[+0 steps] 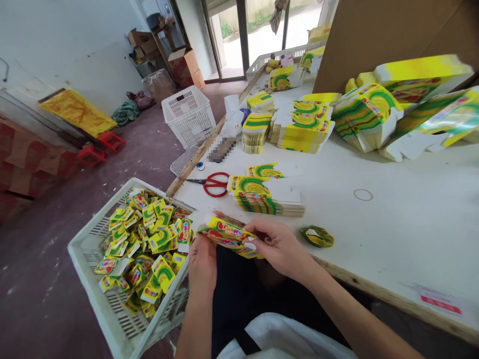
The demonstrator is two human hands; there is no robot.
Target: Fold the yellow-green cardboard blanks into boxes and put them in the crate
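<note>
A yellow and green printed carton (228, 234) is held between my two hands, above my lap at the table's near edge. My left hand (202, 262) grips its left end, where a white flap sticks up. The fingers of my right hand (275, 244) pinch the right end, thumb on the near side. Just beyond the carton lies a stack of flat printed cartons (262, 194) on the white table (374, 219). Left of my hands stands a white plastic crate (84, 269) full of small folded cartons (149, 244).
Red-handled scissors (215, 184) lie by the stack, near a roll of tape (200, 166). More carton stacks (303, 124) stand farther back before a cardboard sheet (370, 35). A rubber band (362, 195) and a crumpled green-yellow band (317, 236) lie rightward. Another white crate (189, 114) sits on the floor.
</note>
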